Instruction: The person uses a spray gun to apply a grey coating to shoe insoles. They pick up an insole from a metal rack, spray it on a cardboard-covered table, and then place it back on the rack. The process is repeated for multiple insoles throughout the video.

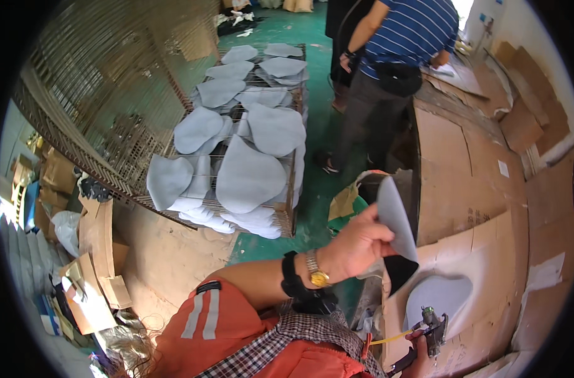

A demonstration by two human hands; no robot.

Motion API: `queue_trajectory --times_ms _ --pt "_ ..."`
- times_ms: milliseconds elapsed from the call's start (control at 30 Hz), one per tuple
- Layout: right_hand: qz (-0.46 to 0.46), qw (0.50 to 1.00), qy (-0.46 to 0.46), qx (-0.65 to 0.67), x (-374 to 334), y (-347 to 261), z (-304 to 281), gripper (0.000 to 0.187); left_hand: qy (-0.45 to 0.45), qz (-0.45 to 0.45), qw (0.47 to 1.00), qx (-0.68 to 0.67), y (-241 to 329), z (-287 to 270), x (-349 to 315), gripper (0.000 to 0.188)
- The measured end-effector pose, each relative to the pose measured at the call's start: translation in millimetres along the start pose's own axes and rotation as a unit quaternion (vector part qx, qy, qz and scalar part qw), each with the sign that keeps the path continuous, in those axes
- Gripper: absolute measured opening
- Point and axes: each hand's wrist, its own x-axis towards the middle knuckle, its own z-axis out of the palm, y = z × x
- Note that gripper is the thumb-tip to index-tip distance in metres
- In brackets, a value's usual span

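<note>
My left hand (361, 244), with a watch and a dark strap at the wrist, pinches a curved grey sheet piece (395, 217) by its edge and holds it up above the cardboard-covered table. A black surface (400, 272) shows at its lower end; I cannot tell if it is the underside or another piece. At the lower right, my right hand (418, 360) is wrapped round a spray gun (434, 331) with a yellow hose. Flat under the gun lies another grey rounded piece (439, 295) on the cardboard (488, 252).
To the left stands a wire-mesh rack (293, 208) stacked with similar grey pieces (249, 176). A person in a striped blue shirt (413, 31) leans over the far end of the table, beside another person in dark clothing (345, 38). A green bin (353, 208) stands beside the table.
</note>
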Motion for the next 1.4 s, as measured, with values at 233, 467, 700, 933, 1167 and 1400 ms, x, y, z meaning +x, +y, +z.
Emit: queue_trajectory --times_ms 233,467,700,933,1167,1400 --pt "0.036 0.996 -0.062 -0.047 18 -14 60 0.027 0.101 0.153 0.983 0.015 140 -56 22 0.028" --pt "0.091 0.994 -0.048 -0.035 11 -29 127 0.024 0.189 0.285 0.940 -0.016 325 -171 132 0.017" --pt "0.182 0.980 -0.054 -0.054 20 -41 170 0.029 0.176 0.398 0.900 -0.023 484 -250 183 0.018" --pt "0.183 0.980 -0.046 -0.057 38 -37 202 0.029 0.403 0.208 0.891 0.016 458 -362 178 0.079" --pt "0.241 0.957 -0.080 -0.141 44 -65 216 0.027 0.335 0.357 0.872 0.006 465 -300 131 0.062" --pt "0.054 0.982 -0.152 -0.100 51 -63 231 0.037 0.237 0.639 0.682 0.266 398 -127 -90 0.048"
